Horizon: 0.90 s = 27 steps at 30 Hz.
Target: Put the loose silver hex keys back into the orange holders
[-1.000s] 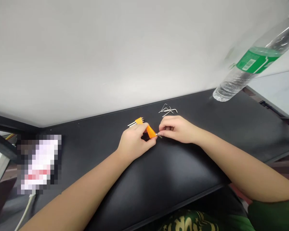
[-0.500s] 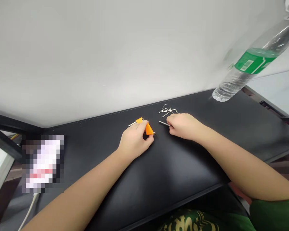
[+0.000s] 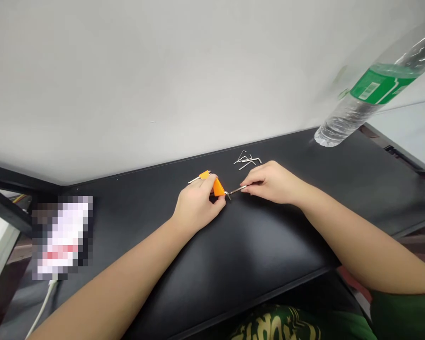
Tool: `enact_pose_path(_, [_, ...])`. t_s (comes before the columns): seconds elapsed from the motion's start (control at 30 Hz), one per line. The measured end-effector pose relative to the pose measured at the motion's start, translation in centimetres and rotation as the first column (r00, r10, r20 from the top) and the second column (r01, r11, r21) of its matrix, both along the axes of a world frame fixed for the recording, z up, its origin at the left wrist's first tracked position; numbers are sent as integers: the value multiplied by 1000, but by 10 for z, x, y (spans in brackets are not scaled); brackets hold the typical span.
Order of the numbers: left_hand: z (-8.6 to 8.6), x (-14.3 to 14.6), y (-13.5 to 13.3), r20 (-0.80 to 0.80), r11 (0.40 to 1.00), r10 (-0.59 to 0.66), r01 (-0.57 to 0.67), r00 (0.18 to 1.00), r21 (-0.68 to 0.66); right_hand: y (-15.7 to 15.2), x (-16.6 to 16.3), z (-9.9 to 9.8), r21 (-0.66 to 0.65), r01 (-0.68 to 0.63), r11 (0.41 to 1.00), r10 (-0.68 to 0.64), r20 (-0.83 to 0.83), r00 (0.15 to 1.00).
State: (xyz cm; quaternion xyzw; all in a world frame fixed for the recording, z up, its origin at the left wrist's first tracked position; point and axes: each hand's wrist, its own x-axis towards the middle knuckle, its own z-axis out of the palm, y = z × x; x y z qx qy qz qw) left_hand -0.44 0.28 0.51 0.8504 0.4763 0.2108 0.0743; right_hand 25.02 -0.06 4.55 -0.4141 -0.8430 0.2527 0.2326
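My left hand [image 3: 197, 206] is closed around an orange hex-key holder [image 3: 217, 187], which rests on the black table [image 3: 255, 241]. A second orange holder [image 3: 203, 175] with keys in it lies just behind that hand. My right hand [image 3: 272, 182] pinches a silver hex key [image 3: 236, 190], whose tip points at the end of the holder in my left hand. A small pile of loose hex keys [image 3: 247, 160] lies behind my right hand.
A clear water bottle with a green label [image 3: 370, 92] stands at the back right of the table. At the left lies a phone [image 3: 62, 236] with a white cable [image 3: 40, 307]. A white wall runs along the table's far edge.
My right hand went back to the loose keys, took hold of one, and has brought it forward to the orange holder. My left hand stayed in place.
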Motion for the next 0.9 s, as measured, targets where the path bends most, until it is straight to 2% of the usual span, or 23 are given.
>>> enact_pose_path(0.23, [2,1,0,10,1000,-4,4,1000,-17,-1,3,6,-137,103,985,-126,-169,978])
enact_pose_path(0.4, [1,0,1,30,1000,-15,15,999,-10,-2,-2,4,-173,82,981,-110,-159,981])
enact_pose_path(0.63, [1,0,0,53,999,-26,24,998,25,0,2,-4,-298,182,937,-236,-157,959])
enact_pose_path(0.7, [0,0,1,60,999,-36,34,998,38,0,1,-3,-248,154,957,-193,-144,970])
enact_pose_path(0.8, [-1,-1,3,51,994,-62,57,997,94,-1,-1,-1,-68,65,996,-73,-116,991])
enact_pose_path(0.9, [-2,-2,4,36,988,-93,88,995,125,-2,-3,-2,41,-29,999,32,-74,997])
